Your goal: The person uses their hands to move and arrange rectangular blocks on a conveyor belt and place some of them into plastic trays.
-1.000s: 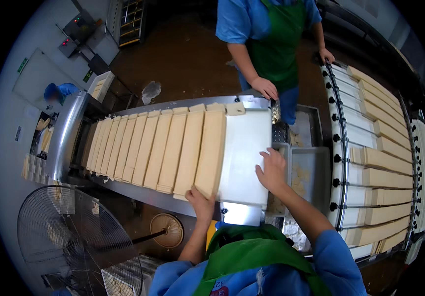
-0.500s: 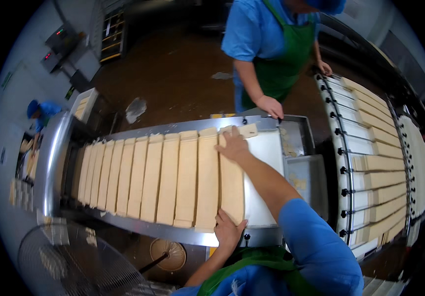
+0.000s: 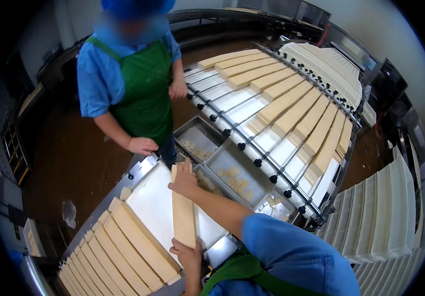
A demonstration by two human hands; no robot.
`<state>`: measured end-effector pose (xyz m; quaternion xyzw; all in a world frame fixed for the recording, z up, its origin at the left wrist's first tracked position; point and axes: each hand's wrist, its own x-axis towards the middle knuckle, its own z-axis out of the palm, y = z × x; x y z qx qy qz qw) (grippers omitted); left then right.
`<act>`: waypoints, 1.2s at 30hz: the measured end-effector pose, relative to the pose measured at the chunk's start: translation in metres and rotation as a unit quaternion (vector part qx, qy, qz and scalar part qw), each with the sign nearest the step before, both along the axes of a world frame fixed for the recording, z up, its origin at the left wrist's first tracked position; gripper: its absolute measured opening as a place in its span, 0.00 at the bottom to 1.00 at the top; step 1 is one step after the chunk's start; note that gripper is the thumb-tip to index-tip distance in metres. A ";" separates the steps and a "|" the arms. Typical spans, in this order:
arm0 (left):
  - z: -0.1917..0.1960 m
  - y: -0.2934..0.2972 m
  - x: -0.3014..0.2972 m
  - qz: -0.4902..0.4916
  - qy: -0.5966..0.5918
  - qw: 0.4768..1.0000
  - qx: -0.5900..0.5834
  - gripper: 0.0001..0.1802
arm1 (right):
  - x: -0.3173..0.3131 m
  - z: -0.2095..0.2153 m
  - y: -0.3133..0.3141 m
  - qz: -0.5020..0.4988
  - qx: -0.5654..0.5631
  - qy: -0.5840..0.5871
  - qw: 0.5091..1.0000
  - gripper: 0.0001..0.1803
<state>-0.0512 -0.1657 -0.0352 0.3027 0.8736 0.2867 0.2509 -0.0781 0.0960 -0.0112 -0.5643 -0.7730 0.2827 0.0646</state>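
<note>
I hold one long pale tan slab (image 3: 183,212) by its two ends above the white conveyor belt (image 3: 151,207). My right hand (image 3: 185,181) grips its far end, my left hand (image 3: 188,254) its near end. The slab is apart from the row of like slabs (image 3: 123,246) lying side by side on the belt to the left. To the right, a roller conveyor (image 3: 271,123) carries several more slabs.
A co-worker in a blue shirt and green apron (image 3: 143,93) stands across the belt, one hand (image 3: 142,145) at its far edge. Metal trays (image 3: 234,172) with broken pieces sit between the two conveyors. Stacked white trays (image 3: 390,207) stand at right.
The view swung toward the roller conveyor. The slab that my hands held within the row is now lifted away from the row, toward the belt's bare end.
</note>
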 end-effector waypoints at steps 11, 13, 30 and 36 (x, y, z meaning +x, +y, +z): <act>0.061 0.211 0.044 -0.033 0.145 0.938 0.312 0.45 | 0.193 0.048 0.191 -0.272 0.128 0.298 0.906 0.45; 0.068 0.258 0.051 -0.069 0.136 0.930 0.335 0.44 | 0.215 0.048 0.241 -0.305 0.145 0.286 0.897 0.44; 0.025 0.485 0.081 -0.211 -0.002 0.943 0.259 0.30 | 0.269 0.011 0.326 -0.096 0.250 0.074 0.961 0.31; 0.030 0.450 0.096 0.042 -0.016 0.921 0.387 0.29 | 0.206 0.018 0.274 0.175 0.367 0.099 0.908 0.18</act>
